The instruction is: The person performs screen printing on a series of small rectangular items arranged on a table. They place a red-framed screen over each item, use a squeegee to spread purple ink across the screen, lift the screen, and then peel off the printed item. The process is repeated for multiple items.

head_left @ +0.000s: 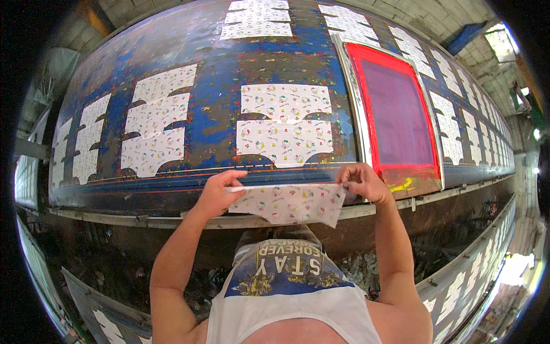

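A white cut fabric piece (289, 203) with a small coloured cartoon print is stretched between my two hands at the table's near edge. My left hand (220, 194) pinches its left upper corner between thumb and fingers. At the right upper corner, my right hand (364, 182) has its fingers closed on the cloth. The piece hangs down in front of me, its lower edge cut in a curve. Just beyond it, two matching printed pieces (285, 139) lie flat on the blue and dark stained table (212, 114), one above the other.
To the right, a screen-printing frame (395, 109) with a red border and purple mesh rests on the table. More printed pieces (156, 120) lie in rows left, right and at the back. A ledge (143, 220) runs along the near edge. Other tables (458, 286) with fabric stand behind me.
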The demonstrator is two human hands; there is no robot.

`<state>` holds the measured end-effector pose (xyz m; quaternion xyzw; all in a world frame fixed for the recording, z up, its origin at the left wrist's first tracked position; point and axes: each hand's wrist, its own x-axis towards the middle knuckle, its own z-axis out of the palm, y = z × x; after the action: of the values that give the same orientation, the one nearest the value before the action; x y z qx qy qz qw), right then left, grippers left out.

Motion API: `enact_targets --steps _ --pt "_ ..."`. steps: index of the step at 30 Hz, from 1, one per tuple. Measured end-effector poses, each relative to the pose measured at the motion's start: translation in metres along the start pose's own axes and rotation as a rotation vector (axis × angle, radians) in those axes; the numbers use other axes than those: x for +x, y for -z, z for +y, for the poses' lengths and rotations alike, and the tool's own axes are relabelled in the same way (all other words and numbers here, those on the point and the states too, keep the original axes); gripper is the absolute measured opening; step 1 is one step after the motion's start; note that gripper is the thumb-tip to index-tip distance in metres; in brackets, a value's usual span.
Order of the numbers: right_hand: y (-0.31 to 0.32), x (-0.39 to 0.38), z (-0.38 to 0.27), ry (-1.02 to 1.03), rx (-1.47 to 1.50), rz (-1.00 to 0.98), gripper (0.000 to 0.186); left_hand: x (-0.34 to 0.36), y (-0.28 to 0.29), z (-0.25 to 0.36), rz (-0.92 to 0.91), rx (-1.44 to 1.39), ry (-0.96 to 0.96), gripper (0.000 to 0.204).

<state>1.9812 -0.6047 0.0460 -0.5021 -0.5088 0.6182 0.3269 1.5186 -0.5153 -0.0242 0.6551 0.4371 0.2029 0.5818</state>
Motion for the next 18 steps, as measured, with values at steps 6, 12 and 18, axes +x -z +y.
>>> enact_targets --steps 6,12,18 --pt "0.012 0.028 0.047 -0.120 -0.457 0.344 0.015 0.037 -0.022 -0.006 0.211 0.308 -0.192 0.056" --pt "-0.023 -0.027 0.041 0.023 -0.716 0.665 0.023 0.026 -0.008 -0.004 0.472 0.528 -0.309 0.057" --pt "-0.025 -0.093 0.028 0.052 -0.734 0.799 0.024 0.025 -0.013 0.009 0.625 0.559 -0.347 0.049"
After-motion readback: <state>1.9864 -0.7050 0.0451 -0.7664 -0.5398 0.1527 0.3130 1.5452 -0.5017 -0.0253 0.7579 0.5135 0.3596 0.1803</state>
